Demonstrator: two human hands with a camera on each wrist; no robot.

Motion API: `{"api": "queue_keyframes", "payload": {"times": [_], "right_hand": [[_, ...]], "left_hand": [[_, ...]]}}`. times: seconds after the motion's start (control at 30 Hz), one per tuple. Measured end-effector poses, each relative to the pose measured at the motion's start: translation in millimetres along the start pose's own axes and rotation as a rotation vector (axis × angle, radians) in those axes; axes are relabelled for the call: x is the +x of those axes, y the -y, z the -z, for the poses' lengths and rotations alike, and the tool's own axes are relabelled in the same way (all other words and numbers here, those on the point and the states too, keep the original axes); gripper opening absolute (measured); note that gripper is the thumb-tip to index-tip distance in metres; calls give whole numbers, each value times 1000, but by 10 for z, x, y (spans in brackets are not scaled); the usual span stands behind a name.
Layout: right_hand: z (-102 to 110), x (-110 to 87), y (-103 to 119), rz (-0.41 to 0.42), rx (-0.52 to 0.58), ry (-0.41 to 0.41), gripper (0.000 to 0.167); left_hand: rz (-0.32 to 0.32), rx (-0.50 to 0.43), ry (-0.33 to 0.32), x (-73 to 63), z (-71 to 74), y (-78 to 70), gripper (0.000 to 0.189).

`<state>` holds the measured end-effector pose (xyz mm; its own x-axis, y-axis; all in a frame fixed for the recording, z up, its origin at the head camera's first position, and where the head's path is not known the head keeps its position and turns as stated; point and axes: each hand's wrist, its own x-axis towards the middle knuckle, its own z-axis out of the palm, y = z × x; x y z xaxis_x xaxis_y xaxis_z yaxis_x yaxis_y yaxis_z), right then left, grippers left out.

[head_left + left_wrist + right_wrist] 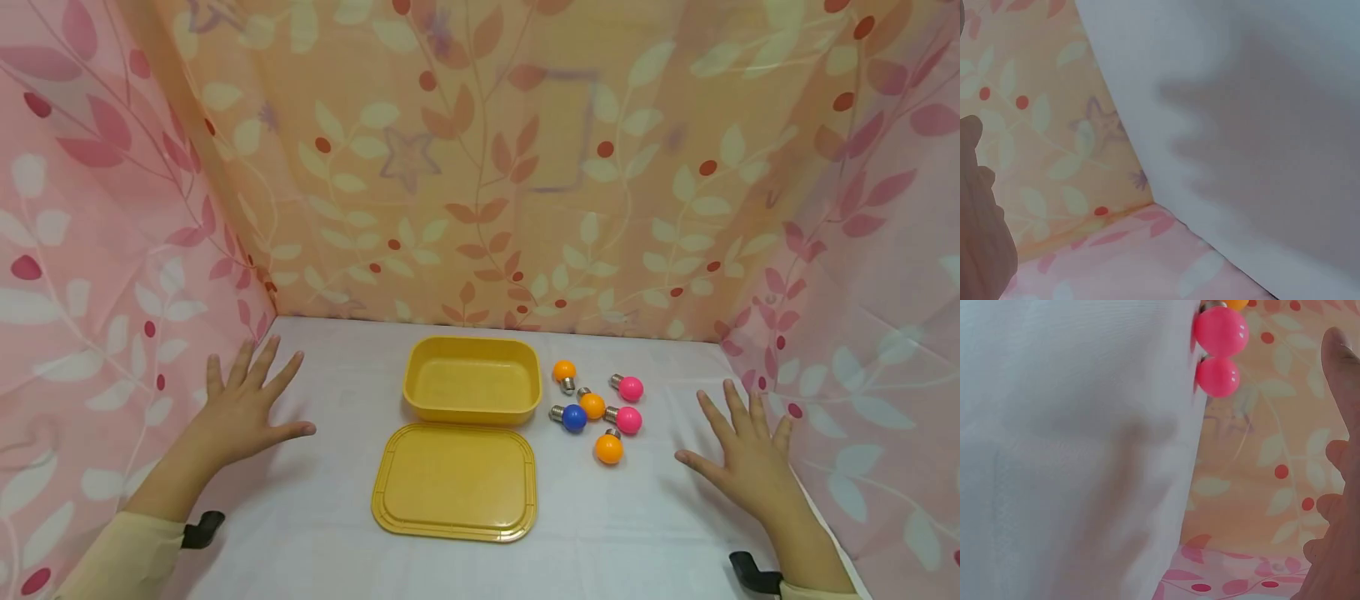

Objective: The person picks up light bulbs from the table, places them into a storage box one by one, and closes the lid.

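My left hand (243,412) is spread over the left side of the white table, fingers straight and holding nothing. On the right side my right hand (750,454) is spread likewise, nearest to the small light bulbs. These are a blue bulb (574,418), two pink bulbs (631,388) and three orange bulbs (609,449), each with a silver screw base. A yellow plastic box (472,415) stands uncovered at the middle, and its flat yellow lid (454,483) lies in front of it. Both pink bulbs also show large in the right wrist view.
The white tabletop (615,533) is bounded by an orange leaf-patterned curtain (480,167) at the back. Pink patterned curtains rise at the left (97,250) and the right (885,333). A black wrist mount (202,530) sits at each cuff.
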<state>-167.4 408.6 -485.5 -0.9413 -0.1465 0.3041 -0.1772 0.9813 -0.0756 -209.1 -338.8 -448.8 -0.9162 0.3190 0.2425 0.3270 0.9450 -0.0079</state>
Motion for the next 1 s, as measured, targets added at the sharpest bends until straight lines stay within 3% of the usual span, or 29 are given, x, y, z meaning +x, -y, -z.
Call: {"api": "queue_keyframes", "payload": {"times": [0.53, 1.0], "right_hand": [[-32, 29, 45, -37, 82, -55, 112], [-76, 36, 95, -6, 243, -117, 103]], "left_hand": [[-23, -200, -16, 153, -2, -135, 116], [-23, -405, -15, 333, -43, -348, 121]]}}
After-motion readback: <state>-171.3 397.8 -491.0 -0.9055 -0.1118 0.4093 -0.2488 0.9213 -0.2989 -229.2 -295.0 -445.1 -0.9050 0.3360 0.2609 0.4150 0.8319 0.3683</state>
